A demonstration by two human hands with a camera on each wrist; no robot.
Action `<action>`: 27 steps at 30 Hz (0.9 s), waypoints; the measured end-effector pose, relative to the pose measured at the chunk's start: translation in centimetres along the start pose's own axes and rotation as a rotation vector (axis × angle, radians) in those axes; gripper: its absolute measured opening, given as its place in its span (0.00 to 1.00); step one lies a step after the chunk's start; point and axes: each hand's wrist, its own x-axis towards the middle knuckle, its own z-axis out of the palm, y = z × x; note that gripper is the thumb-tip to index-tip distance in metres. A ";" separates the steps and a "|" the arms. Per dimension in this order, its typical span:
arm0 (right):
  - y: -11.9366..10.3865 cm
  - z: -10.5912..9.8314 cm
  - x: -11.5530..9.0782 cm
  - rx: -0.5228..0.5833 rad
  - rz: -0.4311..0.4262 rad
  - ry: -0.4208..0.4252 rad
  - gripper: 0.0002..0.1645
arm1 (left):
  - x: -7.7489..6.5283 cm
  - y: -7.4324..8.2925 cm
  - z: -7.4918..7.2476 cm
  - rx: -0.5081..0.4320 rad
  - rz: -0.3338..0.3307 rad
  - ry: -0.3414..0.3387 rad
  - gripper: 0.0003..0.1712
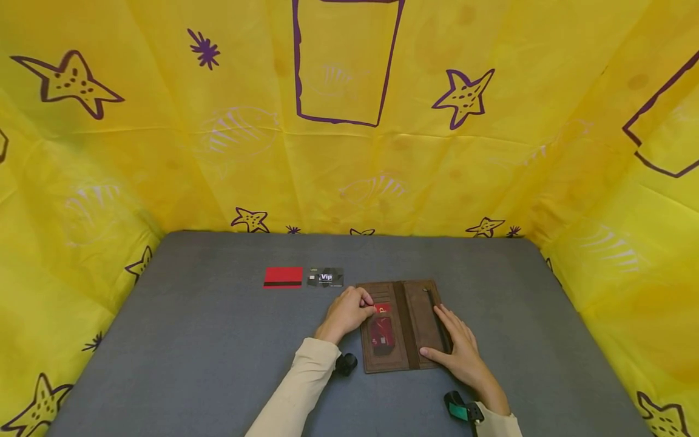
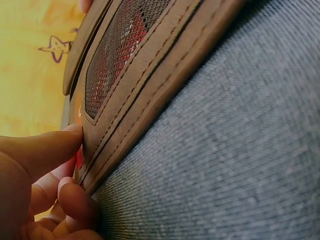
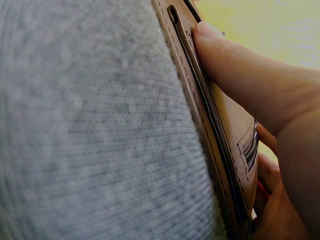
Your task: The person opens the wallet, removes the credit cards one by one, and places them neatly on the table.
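From a beige cloth sleeve (image 1: pixel 295 388), left grip (image 1: pixel 348 311) pinches a red card (image 1: pixel 383 308); loose right grip (image 1: pixel 460 347) rests on stitched brown leather wallet (image 1: pixel 408 321), its long fold pointing to tabletop's (image 1: pixel 191 340) far edge.

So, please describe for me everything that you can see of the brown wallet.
The brown wallet lies open on the grey table, inside facing up. It looks like stitched leather, with a darker band down the middle. The left half has card slots and a mesh window with red behind it; a red card shows above that window. The left hand touches the wallet's left edge; the right hand rests on the right half, which has a long dark slit.
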 end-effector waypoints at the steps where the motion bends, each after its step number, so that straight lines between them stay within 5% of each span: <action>1: 0.0 0.0 0.0 0.000 -0.001 0.000 0.56 | 0.0 0.0 0.0 0.000 0.001 -0.001 0.07; 27: 0.1 0.1 -0.1 0.010 0.001 -0.002 0.55 | 0.4 -0.4 0.2 -0.026 -0.040 0.057 0.07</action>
